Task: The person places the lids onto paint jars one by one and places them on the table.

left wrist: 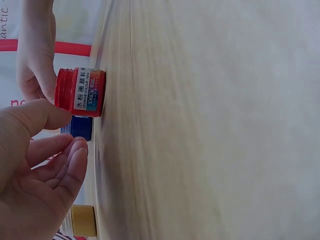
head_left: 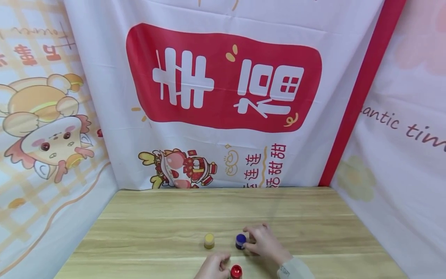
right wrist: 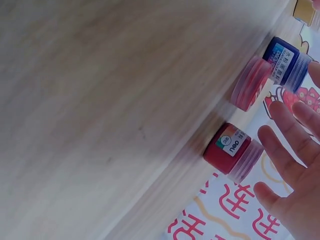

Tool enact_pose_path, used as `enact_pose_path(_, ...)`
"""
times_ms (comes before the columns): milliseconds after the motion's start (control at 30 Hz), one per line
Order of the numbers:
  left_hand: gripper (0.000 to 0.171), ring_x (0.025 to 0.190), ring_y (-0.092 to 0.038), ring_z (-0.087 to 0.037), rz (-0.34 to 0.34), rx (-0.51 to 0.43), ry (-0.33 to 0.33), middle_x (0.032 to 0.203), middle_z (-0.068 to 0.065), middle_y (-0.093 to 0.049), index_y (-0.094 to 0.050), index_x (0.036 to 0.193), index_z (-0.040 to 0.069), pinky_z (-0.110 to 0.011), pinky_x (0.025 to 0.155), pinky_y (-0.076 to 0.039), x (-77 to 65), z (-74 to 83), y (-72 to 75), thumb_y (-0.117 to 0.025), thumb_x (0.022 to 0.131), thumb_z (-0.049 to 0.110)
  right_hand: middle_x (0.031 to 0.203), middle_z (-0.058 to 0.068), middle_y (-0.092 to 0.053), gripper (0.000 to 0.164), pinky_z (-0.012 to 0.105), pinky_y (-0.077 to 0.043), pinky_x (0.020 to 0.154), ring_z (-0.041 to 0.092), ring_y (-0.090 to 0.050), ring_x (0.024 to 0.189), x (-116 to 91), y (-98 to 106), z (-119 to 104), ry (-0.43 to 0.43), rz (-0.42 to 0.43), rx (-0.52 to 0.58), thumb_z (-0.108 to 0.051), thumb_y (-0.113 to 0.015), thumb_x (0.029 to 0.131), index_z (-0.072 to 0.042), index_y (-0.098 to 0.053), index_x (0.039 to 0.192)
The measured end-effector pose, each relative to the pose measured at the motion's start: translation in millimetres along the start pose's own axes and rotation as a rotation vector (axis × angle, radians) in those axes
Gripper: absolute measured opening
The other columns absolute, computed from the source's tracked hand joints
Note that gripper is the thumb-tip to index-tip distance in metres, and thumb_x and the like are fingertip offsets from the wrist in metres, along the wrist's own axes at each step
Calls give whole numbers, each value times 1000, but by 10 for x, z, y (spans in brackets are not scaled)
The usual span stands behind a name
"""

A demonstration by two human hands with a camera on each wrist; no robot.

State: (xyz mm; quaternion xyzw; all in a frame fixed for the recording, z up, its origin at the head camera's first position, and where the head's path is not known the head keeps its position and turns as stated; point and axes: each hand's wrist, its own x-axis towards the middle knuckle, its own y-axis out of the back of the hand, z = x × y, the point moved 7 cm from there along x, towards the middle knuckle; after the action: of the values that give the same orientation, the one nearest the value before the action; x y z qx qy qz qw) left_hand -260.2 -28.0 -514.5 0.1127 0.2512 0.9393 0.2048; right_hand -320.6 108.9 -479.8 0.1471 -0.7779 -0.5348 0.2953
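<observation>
An uncapped red paint jar (head_left: 236,271) stands upright on the table at the near edge of the head view. My left hand (head_left: 216,265) is just left of it; in the left wrist view the thumb overlaps the jar's rim, with the relaxed fingers apart from the thumb. Beyond stands a capped blue paint jar (head_left: 240,241). My right hand (head_left: 265,242) is beside it, its thumb close to the blue jar. In the right wrist view the right fingers (right wrist: 287,142) spread loosely near a red jar (right wrist: 230,150) and a round red lid (right wrist: 250,82).
Left of the blue jar stands a yellow paint jar (head_left: 209,240). The wooden table (head_left: 156,221) reaches back to a printed white cloth (head_left: 104,97), with more cloth hanging along both sides.
</observation>
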Motion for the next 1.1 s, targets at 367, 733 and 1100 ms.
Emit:
enact_pose_path(367, 43, 65, -47, -8, -75, -33, 61, 87, -2, -53, -51, 104, -7, -21, 57, -41, 10, -66, -64, -62, 64, 3, 83, -5, -58, 38, 54, -17, 86, 22, -47, 89, -85, 84, -55, 42, 58, -70, -34, -66, 63, -14, -57, 95)
enact_pose_path(733, 44, 61, -44, -3, -110, 104, -18, 75, 9, -46, -55, 101, -4, -19, 57, -39, 42, -32, -167, -68, 61, 9, 88, -7, -59, 32, 56, 7, 87, 32, -42, 103, -175, 55, -65, 104, 78, -158, -33, -67, 59, -18, -60, 85)
enact_pose_path(1100, 34, 61, -43, -2, -99, 96, -12, 68, 11, -45, -59, 92, 5, -18, 55, -37, 71, -55, -207, -69, 60, 11, 94, -4, -58, 42, 60, 6, 85, 31, -37, 107, -214, -21, -10, 95, -45, -250, -39, -69, 55, -21, -60, 92)
